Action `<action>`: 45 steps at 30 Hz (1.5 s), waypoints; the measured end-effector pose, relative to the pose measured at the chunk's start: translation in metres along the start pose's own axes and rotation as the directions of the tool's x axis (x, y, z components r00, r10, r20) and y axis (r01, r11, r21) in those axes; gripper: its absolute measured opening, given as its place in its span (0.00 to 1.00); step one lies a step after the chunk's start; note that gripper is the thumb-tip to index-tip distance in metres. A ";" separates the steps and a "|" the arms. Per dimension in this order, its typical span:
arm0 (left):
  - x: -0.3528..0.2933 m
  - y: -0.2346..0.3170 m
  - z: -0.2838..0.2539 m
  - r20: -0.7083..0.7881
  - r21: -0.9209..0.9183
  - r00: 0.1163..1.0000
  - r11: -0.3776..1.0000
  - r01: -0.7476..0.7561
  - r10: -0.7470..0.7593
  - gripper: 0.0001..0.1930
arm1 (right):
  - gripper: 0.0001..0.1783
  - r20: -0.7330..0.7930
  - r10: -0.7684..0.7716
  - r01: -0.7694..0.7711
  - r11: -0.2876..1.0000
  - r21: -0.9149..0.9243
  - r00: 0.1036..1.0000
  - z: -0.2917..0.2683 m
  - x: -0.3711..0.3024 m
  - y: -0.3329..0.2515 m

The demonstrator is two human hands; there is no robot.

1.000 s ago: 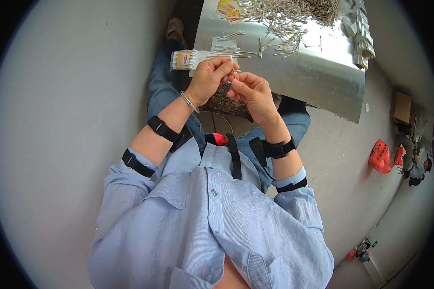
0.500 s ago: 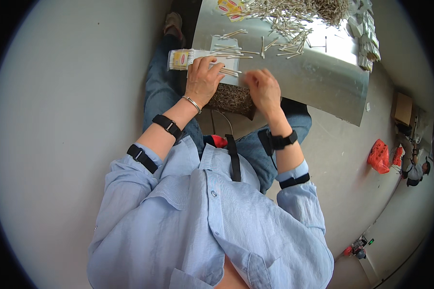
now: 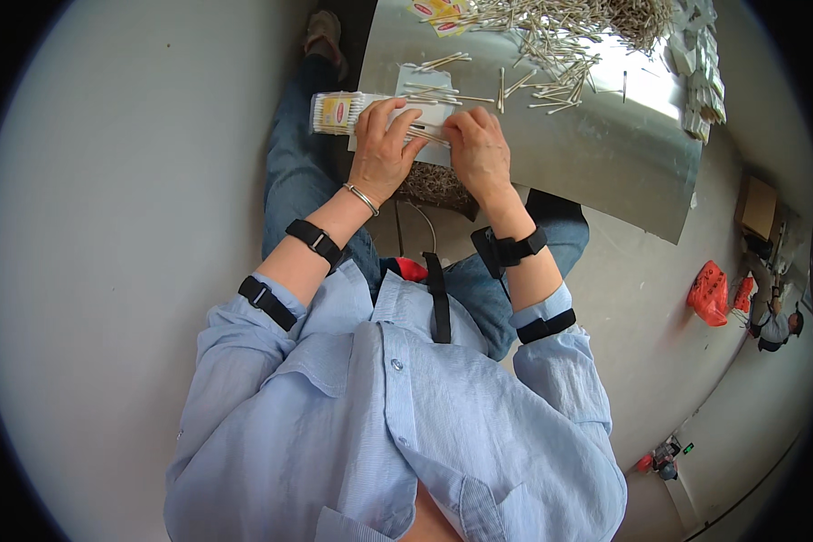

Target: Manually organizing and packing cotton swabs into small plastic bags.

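My left hand (image 3: 381,149) is closed at the table's near edge, thumb and fingers around a few cotton swabs (image 3: 429,136) whose ends point right. My right hand (image 3: 481,154) faces it with the fingertips pinched together at those ends; what the pinch holds is hidden. Just left of my left hand lies a clear pack of cotton swabs (image 3: 337,113) with a yellow label. Beyond my fingers, several loose swabs (image 3: 434,96) rest on a pale sheet (image 3: 413,78).
Over the far part of the metal table (image 3: 605,135) spreads a heap of loose swabs (image 3: 551,45). Yellow labels (image 3: 443,16) lie at the far left, white packs (image 3: 703,81) along the right edge. Below the near edge sits a container of brown sticks (image 3: 432,185).
My right hand has come left and up to the swab ends beside my left hand. The left hand stays nearly in place. The whole view has shifted slightly.
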State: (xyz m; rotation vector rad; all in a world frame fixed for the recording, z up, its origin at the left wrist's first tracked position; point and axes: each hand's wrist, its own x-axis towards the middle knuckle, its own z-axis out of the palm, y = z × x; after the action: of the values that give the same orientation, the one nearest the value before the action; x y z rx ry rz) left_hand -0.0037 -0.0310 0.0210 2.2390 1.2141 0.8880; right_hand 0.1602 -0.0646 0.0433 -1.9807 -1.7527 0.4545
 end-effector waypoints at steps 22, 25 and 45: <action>0.006 0.007 -0.004 -0.065 -0.062 0.997 0.997 0.047 -0.051 0.24 | 0.08 -0.140 0.104 -0.067 0.967 0.246 0.985 -0.001 0.005 0.008; 0.004 0.000 -0.003 0.046 -0.018 0.999 1.000 -0.024 0.024 0.24 | 0.08 -0.103 -0.020 0.032 0.993 0.117 0.995 -0.001 0.007 0.007; 0.002 -0.003 0.000 0.032 -0.037 0.999 0.998 0.045 -0.044 0.36 | 0.04 -0.094 -0.106 0.098 0.991 -0.088 0.990 0.004 0.038 0.013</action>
State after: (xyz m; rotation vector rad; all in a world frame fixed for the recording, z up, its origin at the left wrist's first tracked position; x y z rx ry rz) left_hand -0.0046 -0.0278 0.0196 2.1795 1.2188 0.8486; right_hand 0.1744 -0.0277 0.0351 -1.9233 -1.8271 0.2490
